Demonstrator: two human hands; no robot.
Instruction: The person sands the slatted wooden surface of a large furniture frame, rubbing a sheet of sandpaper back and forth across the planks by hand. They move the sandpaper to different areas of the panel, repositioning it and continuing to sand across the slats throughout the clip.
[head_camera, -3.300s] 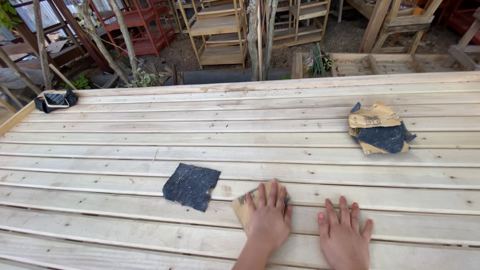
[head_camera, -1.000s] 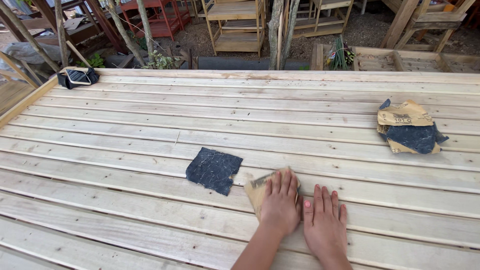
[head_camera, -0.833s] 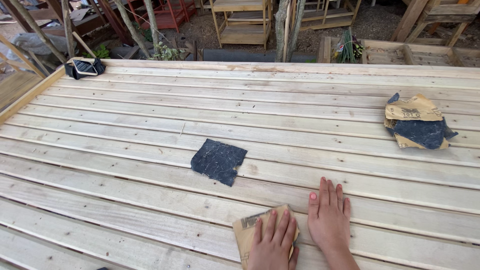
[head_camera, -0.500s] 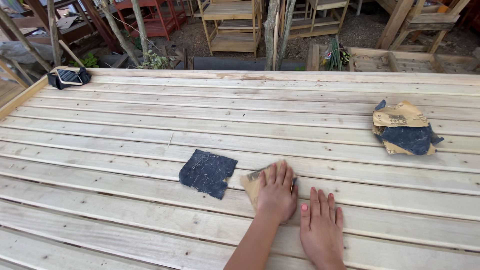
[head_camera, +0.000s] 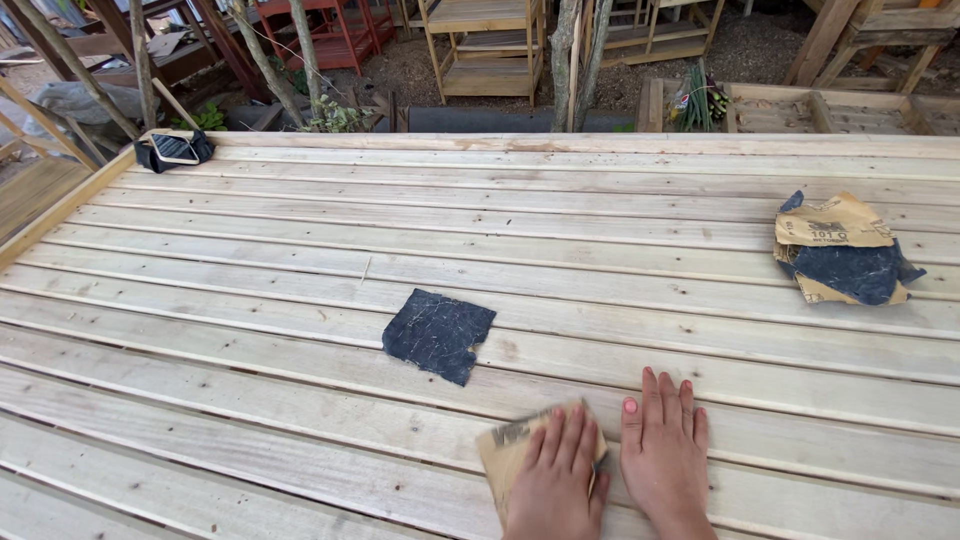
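You pressed your left hand (head_camera: 555, 478) flat, fingers spread, on a tan sheet of sandpaper (head_camera: 508, 448) so it lay tight against the wooden boards (head_camera: 300, 240). Your right hand (head_camera: 663, 455) lay open and empty just beside the sandpaper, pushing on the boards to hold you steady. A dark sheet (head_camera: 438, 334) lay loose, a little way beyond the sandpaper.

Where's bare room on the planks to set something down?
Widest bare stretch: between the dark sandpaper square and the sandpaper pile at right. Also bare: the left side, from the black object at the far corner to the near edge. Crowded: near edge, left hand on tan sandpaper sheet, right hand alongside.
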